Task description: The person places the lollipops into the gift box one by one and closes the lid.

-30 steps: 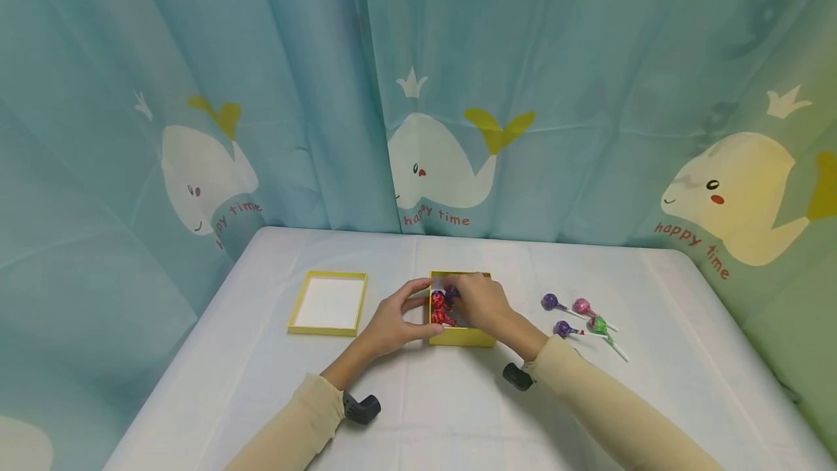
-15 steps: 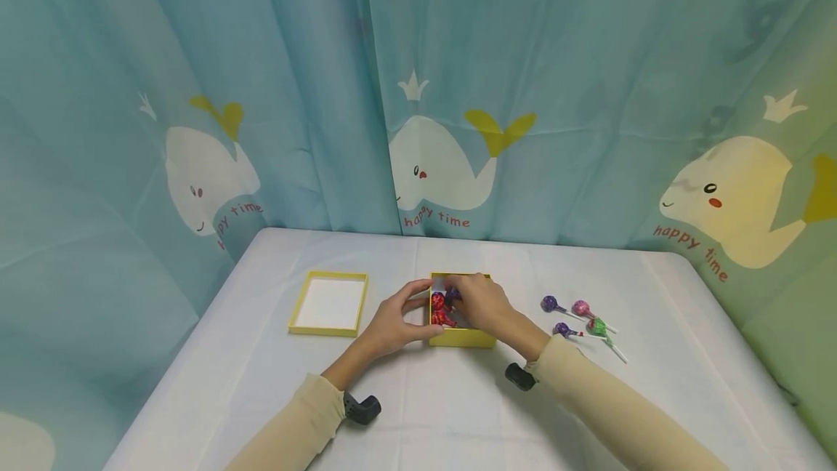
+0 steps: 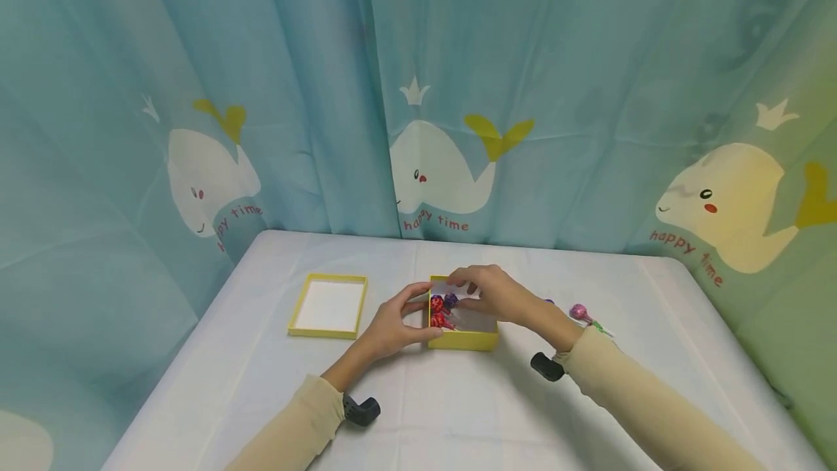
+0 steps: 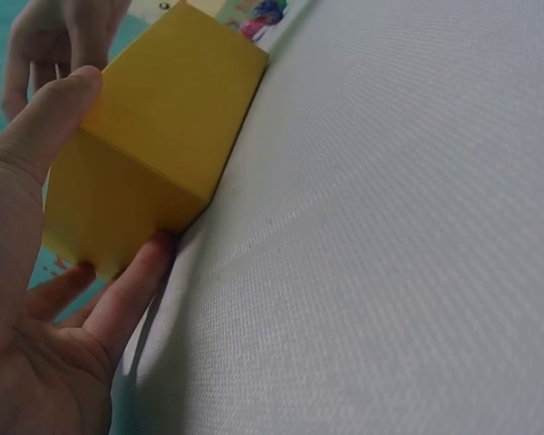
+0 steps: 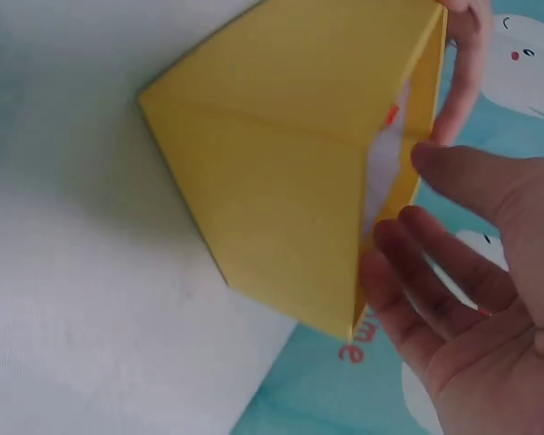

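A yellow box (image 3: 463, 341) without its lid stands on the table, with red lollipops (image 3: 438, 320) and a purple lollipop (image 3: 451, 300) inside at its left. My left hand (image 3: 390, 322) grips the box's left side, thumb at the near corner and fingers toward the far one. The left wrist view shows that thumb at the top edge and the fingertips low on the wall. Over the box's right half hovers my right hand (image 3: 500, 296), fingers spread and bent with nothing between them. In the right wrist view its fingertips are right at the open rim.
The shallow yellow lid (image 3: 327, 304) lies inside-up to the left. Right of the box, a pink lollipop (image 3: 578, 311) and others lie on the white tablecloth (image 3: 445, 413), partly hidden by my right arm. A whale-print curtain (image 3: 314, 93) hangs behind the table.
My right hand has let go of the purple lollipop, leaving it in the box, and has risen and moved right with its fingers opened. The left hand keeps its place on the box.
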{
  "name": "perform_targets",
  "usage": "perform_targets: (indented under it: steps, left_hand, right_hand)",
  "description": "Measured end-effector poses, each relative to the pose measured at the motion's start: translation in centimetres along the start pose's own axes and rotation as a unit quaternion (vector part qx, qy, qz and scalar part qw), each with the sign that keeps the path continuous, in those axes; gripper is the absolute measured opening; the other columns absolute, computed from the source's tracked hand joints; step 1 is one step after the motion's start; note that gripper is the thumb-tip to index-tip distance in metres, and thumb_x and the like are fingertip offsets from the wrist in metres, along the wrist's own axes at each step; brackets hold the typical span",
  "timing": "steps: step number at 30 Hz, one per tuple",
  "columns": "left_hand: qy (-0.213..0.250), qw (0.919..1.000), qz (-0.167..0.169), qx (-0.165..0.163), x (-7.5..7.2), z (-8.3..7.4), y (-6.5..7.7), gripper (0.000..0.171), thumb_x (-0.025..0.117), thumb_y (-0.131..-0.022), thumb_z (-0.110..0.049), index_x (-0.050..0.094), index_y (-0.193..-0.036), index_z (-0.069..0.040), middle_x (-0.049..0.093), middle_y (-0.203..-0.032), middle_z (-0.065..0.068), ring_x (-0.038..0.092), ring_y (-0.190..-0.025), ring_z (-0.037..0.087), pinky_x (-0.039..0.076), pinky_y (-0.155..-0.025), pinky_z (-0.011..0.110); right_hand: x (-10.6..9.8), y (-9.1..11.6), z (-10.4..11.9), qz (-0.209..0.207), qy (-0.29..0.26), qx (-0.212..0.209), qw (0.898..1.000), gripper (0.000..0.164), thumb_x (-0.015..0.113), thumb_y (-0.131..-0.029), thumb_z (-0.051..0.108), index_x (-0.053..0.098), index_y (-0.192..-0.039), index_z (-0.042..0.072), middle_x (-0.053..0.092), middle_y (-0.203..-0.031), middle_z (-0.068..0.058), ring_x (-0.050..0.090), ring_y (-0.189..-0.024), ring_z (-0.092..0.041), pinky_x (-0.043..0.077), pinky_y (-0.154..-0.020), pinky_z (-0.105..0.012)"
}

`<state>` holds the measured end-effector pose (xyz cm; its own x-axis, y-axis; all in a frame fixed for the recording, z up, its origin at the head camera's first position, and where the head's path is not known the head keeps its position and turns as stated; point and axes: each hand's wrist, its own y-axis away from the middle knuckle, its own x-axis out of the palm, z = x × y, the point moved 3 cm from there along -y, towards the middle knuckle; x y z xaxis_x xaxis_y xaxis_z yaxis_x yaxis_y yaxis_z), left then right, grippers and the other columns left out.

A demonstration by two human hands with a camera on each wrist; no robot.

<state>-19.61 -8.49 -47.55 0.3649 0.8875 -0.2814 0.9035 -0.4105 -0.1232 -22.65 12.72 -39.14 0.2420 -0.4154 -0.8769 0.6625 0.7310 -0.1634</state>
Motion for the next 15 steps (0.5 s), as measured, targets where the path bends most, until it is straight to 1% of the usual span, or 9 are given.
perform_targets:
  steps: [2,5,9,15]
  left_hand:
    - [0.003,1.0,0.003,0.0,0.0,0.1,0.0,0.086,0.088,-0.084,-0.023,0.042,-0.156,-0.015,0.041,-0.161,0.005,0.051,-0.139,0.026,0.058,-0.093,0.033]
    - [0.003,1.0,0.001,0.001,0.0,0.1,-0.1,0.086,0.088,-0.084,-0.022,0.042,-0.156,-0.014,0.041,-0.161,0.005,0.051,-0.139,0.026,0.058,-0.094,0.033]
    - [-0.002,1.0,0.0,-0.003,0.0,0.1,-0.1,0.086,0.088,-0.083,-0.022,0.042,-0.156,-0.015,0.04,-0.161,0.005,0.052,-0.139,0.026,0.056,-0.098,0.033]
    - [-0.002,1.0,-0.001,-0.006,0.0,0.1,0.0,0.086,0.089,-0.083,-0.021,0.042,-0.156,-0.013,0.041,-0.161,0.004,0.052,-0.139,0.025,0.054,-0.101,0.037]
  right_hand:
    - [-0.6,0.4,-0.1,-0.005,-0.003,-0.006,1.0,0.038,0.08,-0.088,0.001,0.068,-0.124,-0.001,0.071,-0.119,-0.016,0.07,-0.096,-0.03,0.062,-0.078,-0.042]
    - [-1.4,0.9,-0.2,-0.012,-0.001,-0.001,1.0,0.04,0.08,-0.089,0.004,0.067,-0.126,0.002,0.071,-0.118,-0.014,0.07,-0.095,-0.029,0.062,-0.078,-0.043]
    - [-2.3,1.6,-0.4,-0.02,-0.001,0.007,1.0,0.041,0.08,-0.089,0.006,0.067,-0.128,0.006,0.071,-0.119,-0.01,0.07,-0.096,-0.027,0.062,-0.078,-0.043]
    - [-3.7,2.9,-0.6,-0.039,-0.001,0.01,0.999,0.044,0.082,-0.088,0.008,0.066,-0.129,0.008,0.071,-0.12,-0.009,0.07,-0.097,-0.026,0.062,-0.075,-0.043]
